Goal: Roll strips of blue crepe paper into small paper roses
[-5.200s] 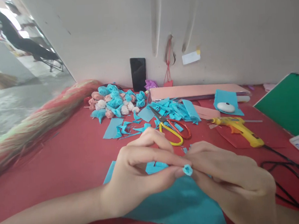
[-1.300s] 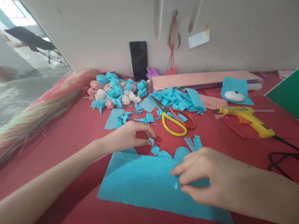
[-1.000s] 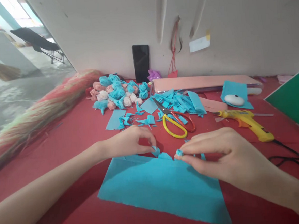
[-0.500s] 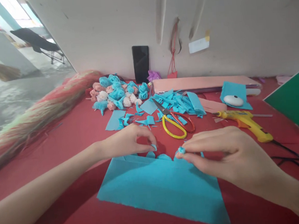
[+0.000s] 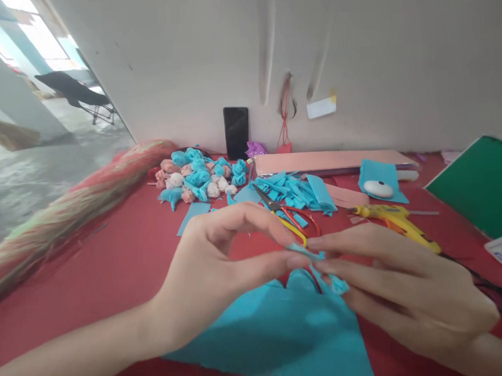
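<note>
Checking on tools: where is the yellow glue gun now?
On the right of the head view, the glue gun lies on the red tabletop, beyond the right hand and nearer than the white oval object.

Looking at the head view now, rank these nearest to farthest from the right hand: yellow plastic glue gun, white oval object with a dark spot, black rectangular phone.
From the right hand:
1. Yellow plastic glue gun, just beyond it.
2. White oval object, behind the glue gun, on blue paper.
3. Black rectangular phone, leftward, upright by the pale wall.
</note>
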`<state>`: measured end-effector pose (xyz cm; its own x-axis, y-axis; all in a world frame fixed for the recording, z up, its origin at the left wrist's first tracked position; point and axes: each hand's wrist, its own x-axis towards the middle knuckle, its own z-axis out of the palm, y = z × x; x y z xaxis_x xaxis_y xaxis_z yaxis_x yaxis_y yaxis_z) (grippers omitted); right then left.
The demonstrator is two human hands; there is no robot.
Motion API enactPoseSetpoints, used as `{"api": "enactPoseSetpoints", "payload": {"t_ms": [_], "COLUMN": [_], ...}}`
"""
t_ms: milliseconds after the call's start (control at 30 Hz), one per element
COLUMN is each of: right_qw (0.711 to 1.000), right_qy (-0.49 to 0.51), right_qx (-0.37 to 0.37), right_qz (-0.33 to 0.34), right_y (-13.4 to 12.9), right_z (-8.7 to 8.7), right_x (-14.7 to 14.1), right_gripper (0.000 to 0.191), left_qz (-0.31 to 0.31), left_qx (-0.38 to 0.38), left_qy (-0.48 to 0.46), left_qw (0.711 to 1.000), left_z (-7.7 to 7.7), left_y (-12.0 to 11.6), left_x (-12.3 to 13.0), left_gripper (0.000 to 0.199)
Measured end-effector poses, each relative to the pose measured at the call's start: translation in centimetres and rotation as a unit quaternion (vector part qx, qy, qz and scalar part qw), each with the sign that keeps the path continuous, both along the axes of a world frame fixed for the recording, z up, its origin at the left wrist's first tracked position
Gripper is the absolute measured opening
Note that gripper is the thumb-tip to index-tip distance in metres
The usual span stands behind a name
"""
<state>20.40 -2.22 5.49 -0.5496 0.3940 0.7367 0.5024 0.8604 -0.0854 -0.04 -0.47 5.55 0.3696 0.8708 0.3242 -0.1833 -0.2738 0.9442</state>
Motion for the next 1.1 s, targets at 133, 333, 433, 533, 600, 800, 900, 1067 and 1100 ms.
{"api": "enactPoseSetpoints", "payload": {"t_ms": [133, 333, 433, 533, 600, 800, 900, 1067, 1100], "right_qw": [0.999, 0.993, 0.99, 0.988, 0.986, 0.977, 0.974, 0.969, 0.968], "right_qy": [0.038, 0.109, 0.124, 0.134, 0.138, 0.137, 0.139, 0.155, 0.161], "right_qx": [-0.016, -0.052, -0.071, -0.081, -0.089, -0.157, -0.173, -0.187, -0.186], "right_qz": [-0.014, -0.02, 0.0, 0.005, 0.005, 0.031, 0.04, 0.043, 0.04], "right_y": [-0.5, -0.9, -0.7, -0.7, -0.7, -0.9, -0.9, -0.8, -0.7], "right_z": [-0.4, -1.1, -1.3, -1.5, -1.6, -1.6, -1.5, -1.9, -2.1], "right_x": [-0.5, -1.2, -1.2, -1.3, -1.3, -1.9, -1.9, -1.6, -1.6], "right_gripper": [0.022, 0.015, 0.014, 0.015, 0.012, 0.014, 0.016, 0.017, 0.017], "left_qz": [0.02, 0.041, 0.028, 0.029, 0.044, 0.045, 0.02, 0.03, 0.035], "left_qx": [0.012, 0.051, 0.068, 0.079, 0.09, 0.07, 0.05, 0.074, 0.09], "left_qy": [0.009, 0.034, 0.023, 0.023, 0.027, 0.037, 0.035, 0.042, 0.047], "left_qw": [1.0, 0.997, 0.997, 0.996, 0.995, 0.996, 0.998, 0.996, 0.994], "left_z": [0.2, -0.9, -1.0, -0.8, -0.7, -0.9, -0.9, -1.0, -1.0], "left_y": [0.2, 0.4, 0.2, 0.2, 0.2, 0.2, 0.0, -0.1, 0.0], "left_x": [0.5, 0.5, 0.5, 0.6, 0.6, 0.6, 0.6, 0.5, 0.5], "left_gripper": [0.017, 0.025, 0.028, 0.028, 0.026, 0.022, 0.023, 0.026, 0.027]}}
